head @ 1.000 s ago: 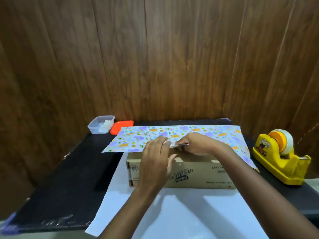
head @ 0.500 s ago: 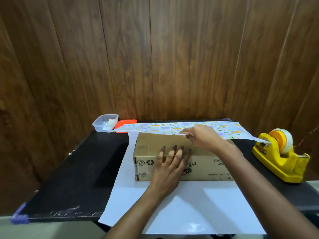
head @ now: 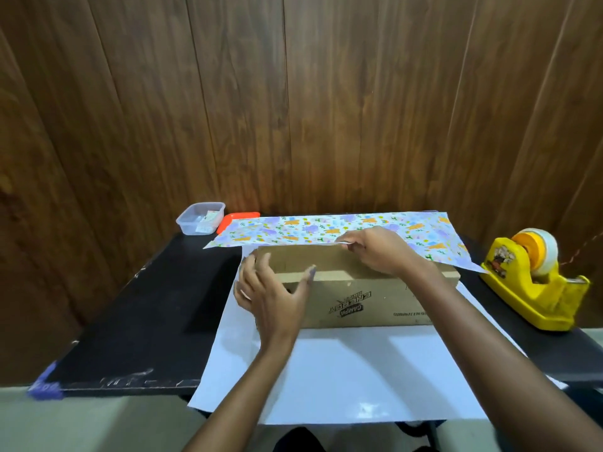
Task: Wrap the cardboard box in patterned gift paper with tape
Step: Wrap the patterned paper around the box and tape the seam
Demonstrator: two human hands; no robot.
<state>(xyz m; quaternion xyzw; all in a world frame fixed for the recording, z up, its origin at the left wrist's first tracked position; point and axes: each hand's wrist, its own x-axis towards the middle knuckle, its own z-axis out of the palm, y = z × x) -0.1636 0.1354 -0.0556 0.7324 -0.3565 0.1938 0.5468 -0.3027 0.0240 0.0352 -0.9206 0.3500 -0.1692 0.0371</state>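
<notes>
1. The step in hand looks like drawing the far flap of the floral-patterned gift paper [head: 326, 228] over the top of the brown printed cardboard box [head: 359, 301]. It should go best with an even, taut pull and the flap's edge kept parallel to the box's long edge, so no slack bunches behind.
2. The right hand [head: 381, 252] has its fingers [head: 357, 239] closed in a pinch on the flap's near edge, just above the box top.
3. The left hand [head: 270, 295] has its fingers spread and relaxed against the box's left end, with the thumb on the top front edge. It seems to steady rather than grip, though it is blurred.
4. The box lies lengthwise on the paper's white underside, mid-bench.
5. A yellow tape dispenser [head: 535, 288] stands to the right on the black bench [head: 146, 305], close to the flap's corner. A clear plastic tub [head: 200, 218] and an orange lid [head: 235, 218] sit far left.
</notes>
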